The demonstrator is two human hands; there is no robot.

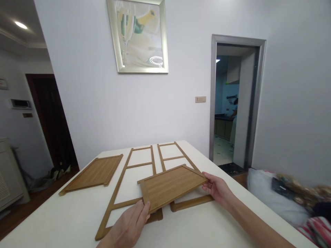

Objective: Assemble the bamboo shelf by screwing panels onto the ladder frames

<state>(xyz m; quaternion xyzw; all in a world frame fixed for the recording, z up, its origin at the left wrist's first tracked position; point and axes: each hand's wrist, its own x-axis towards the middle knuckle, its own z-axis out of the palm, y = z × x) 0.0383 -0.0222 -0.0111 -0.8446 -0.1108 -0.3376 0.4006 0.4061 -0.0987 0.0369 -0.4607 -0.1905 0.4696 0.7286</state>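
Observation:
A brown wooden panel [173, 186] with raised edge strips is held tilted between both hands, over the near part of two frames. My left hand [129, 224] grips its near left corner, thumb on top. My right hand [216, 187] pinches its right corner between thumb and fingers. Beneath it, a wooden ladder-like frame [120, 184] lies flat on the left. A second similar frame [187, 153] lies to its right, partly hidden by the panel. Another wooden panel [94, 172] rests flat at the left of the table.
The white table [64, 220] stands against a wall with a framed picture [139, 38]. An open doorway [227, 103] at right shows another room with a partly visible person [234, 120]. White bags and fabric [274, 196] are piled beyond the table's right edge.

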